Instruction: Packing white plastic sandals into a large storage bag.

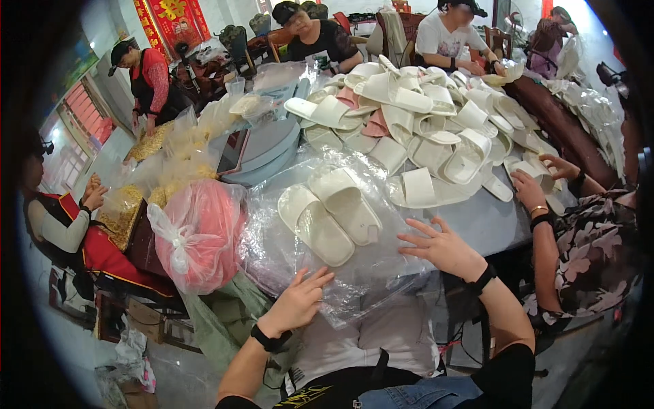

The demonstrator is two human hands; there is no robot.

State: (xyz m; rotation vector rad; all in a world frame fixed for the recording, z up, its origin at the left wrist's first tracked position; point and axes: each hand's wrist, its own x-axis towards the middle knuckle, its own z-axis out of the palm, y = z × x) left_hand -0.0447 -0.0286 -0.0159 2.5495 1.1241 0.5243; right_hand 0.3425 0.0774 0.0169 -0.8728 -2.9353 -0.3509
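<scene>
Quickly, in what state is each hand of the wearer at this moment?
Left hand: open, fingers extended at the clear plastic.
Right hand: open, fingers spread at the right side of the clear plastic.

The slipper pair [324, 228] lies before the slipper heap [409, 90].

A grey table [494, 221] holds slippers [403, 121], clear plastic [268, 253] and perhaps 1 knotted bag [203, 235].
</scene>
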